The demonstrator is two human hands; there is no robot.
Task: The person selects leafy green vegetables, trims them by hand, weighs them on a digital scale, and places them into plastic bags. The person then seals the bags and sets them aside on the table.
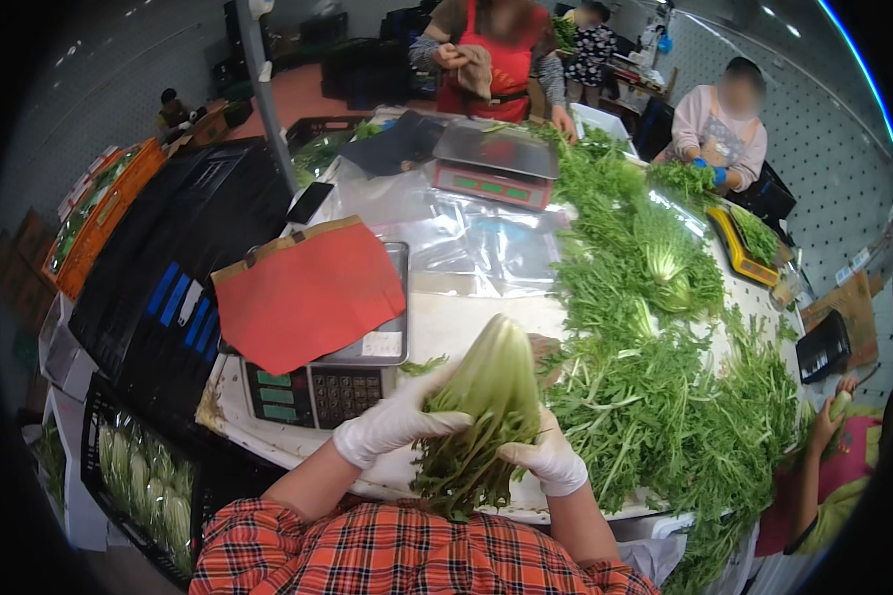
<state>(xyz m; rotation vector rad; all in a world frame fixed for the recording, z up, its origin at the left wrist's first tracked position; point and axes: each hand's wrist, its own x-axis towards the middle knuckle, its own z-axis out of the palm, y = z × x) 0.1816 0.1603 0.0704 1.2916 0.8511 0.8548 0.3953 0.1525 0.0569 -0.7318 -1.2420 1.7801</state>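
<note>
Between my two gloved hands is a head of leafy greens, its pale stem end pointing away from me and its dark frilly leaves hanging towards my body. My left hand grips its left side, thumb across the front. From the right, my right hand clasps it low near the leaves, with its fingers partly hidden behind. Just left of the greens stands a digital scale, a red cloth lying over its pan. Loose frilly greens are heaped to the right of my right hand.
Clear plastic bags lie mid-table before a second scale. A phone rests at the left edge. A black crate of packed greens stands lower left. A yellow scale sits far right. Co-workers stand around the table.
</note>
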